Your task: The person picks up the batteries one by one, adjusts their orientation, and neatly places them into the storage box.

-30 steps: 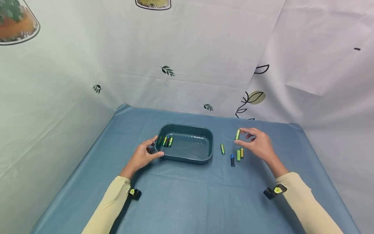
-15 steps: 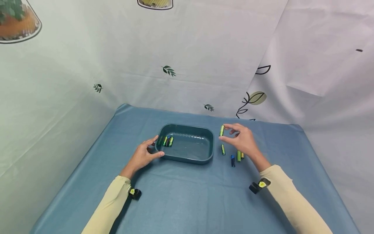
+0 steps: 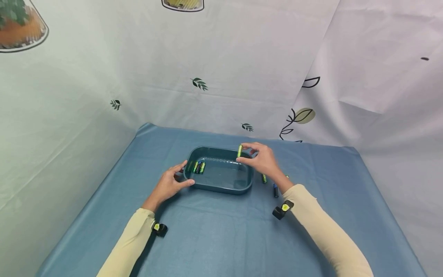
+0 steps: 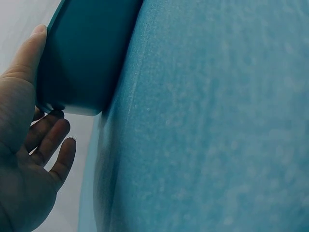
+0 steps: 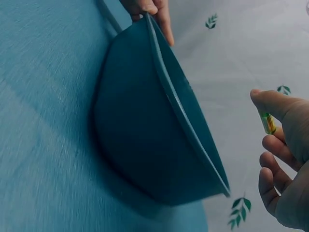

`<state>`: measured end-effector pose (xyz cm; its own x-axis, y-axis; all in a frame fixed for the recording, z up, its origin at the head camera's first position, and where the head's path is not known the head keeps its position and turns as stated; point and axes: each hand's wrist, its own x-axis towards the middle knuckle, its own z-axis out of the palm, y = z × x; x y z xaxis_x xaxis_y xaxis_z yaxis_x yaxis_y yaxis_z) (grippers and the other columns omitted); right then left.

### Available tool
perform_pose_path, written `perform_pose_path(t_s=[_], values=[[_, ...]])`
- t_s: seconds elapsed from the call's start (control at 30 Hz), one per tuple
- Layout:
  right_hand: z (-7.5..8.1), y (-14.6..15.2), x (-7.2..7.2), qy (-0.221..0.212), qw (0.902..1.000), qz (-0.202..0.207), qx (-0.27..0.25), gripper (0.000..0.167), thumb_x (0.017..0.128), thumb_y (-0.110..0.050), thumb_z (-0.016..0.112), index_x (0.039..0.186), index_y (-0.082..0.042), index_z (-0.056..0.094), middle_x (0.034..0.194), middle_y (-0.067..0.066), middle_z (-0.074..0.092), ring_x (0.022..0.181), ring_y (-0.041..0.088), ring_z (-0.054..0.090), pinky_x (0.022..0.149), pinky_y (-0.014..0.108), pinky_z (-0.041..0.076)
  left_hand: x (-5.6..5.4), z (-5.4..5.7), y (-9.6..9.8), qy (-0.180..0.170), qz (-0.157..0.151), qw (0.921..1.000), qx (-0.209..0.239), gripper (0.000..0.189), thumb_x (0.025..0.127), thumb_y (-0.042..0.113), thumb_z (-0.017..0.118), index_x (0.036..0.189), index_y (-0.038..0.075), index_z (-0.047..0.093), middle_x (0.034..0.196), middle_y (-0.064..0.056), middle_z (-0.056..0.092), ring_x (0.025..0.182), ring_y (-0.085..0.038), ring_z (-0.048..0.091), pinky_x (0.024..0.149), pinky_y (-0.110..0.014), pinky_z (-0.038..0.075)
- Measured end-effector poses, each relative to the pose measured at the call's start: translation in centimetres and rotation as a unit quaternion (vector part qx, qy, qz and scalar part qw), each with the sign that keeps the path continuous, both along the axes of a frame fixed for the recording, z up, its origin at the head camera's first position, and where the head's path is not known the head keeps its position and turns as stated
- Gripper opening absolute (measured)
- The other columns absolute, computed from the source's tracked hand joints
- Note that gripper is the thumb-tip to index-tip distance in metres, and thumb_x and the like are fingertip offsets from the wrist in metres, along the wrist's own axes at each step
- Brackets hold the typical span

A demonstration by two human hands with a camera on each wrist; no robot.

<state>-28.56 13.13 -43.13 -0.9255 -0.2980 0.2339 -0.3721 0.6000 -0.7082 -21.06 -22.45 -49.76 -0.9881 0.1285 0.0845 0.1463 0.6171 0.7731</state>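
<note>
A dark teal rectangular dish [image 3: 218, 189] sits on the cloth. My left hand [image 3: 169, 184] holds its left end, thumb on the near rim and fingers at the far side; in the left wrist view the thumb lies along the dish wall [image 4: 79, 58]. Between thumb and fingertips my right hand [image 3: 263, 159] pinches a green battery [image 3: 239, 151], nearly upright, above the dish's right end. The right wrist view shows this battery [image 5: 268, 123] higher than the rim. Three batteries [image 3: 199, 167] lie side by side inside the dish at the left.
Right of the dish lie a green battery [image 3: 264, 178] and a dark battery with a blue end [image 3: 275, 191]. A yellow battery tip [image 3: 287, 176] peeks out behind the right forearm. Blue cloth [image 3: 214, 234] covers the table; a white printed sheet [image 3: 221, 104] hangs behind.
My right hand has carried the green battery leftward, from above the loose batteries to over the dish's right end. The left hand and the dish have stayed in place.
</note>
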Motion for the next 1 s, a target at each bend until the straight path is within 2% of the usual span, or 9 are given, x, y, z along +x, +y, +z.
perform_pose_path(t_s=[0.23, 0.4, 0.67, 1.0], values=[[-0.9, -2.8, -0.8, -0.003, 0.9998, 0.020, 0.007, 0.053, 0.085, -0.038, 0.086, 0.132, -0.021, 0.071, 0.122, 0.003, 0.070, 0.097, 0.021, 0.063, 0.073, 0.040, 0.053, 0.0, 0.0, -0.1, 0.005, 0.001, 1.0000, 0.002, 0.091, 0.085, 0.040, 0.084, 0.159, 0.013, 0.039, 0.158, -0.023, 0.041, 0.118, -0.040, 0.061, 0.093, -0.054, 0.054], [-1.7, -4.5, -0.8, -0.022, 0.9992, 0.034, 0.002, 0.053, 0.086, -0.037, 0.085, 0.134, -0.019, 0.070, 0.120, 0.001, 0.069, 0.096, 0.019, 0.061, 0.078, 0.039, 0.052, 0.0, 0.0, 0.0, 0.003, -0.001, 1.0000, 0.001, 0.091, 0.085, 0.043, 0.084, 0.159, 0.014, 0.039, 0.158, -0.023, 0.041, 0.117, -0.040, 0.061, 0.092, -0.054, 0.054], [-2.9, -6.7, -0.8, -0.039, 0.9975, 0.054, -0.025, 0.053, 0.086, -0.033, 0.085, 0.133, -0.016, 0.070, 0.118, 0.003, 0.071, 0.092, 0.017, 0.061, 0.075, 0.036, 0.052, -0.1, -0.1, 0.0, 0.005, -0.001, 1.0000, 0.005, 0.092, 0.085, 0.043, 0.084, 0.159, 0.014, 0.039, 0.158, -0.023, 0.040, 0.120, -0.040, 0.060, 0.094, -0.054, 0.053], [-3.9, -8.1, -1.5, -0.081, 0.9948, 0.051, -0.036, 0.052, 0.084, -0.032, 0.087, 0.131, -0.015, 0.072, 0.117, 0.003, 0.072, 0.089, 0.016, 0.065, 0.072, 0.032, 0.054, -0.2, 0.0, 0.1, 0.007, -0.002, 1.0000, 0.004, 0.092, 0.085, 0.043, 0.084, 0.159, 0.013, 0.039, 0.158, -0.023, 0.040, 0.122, -0.041, 0.060, 0.096, -0.056, 0.052]])
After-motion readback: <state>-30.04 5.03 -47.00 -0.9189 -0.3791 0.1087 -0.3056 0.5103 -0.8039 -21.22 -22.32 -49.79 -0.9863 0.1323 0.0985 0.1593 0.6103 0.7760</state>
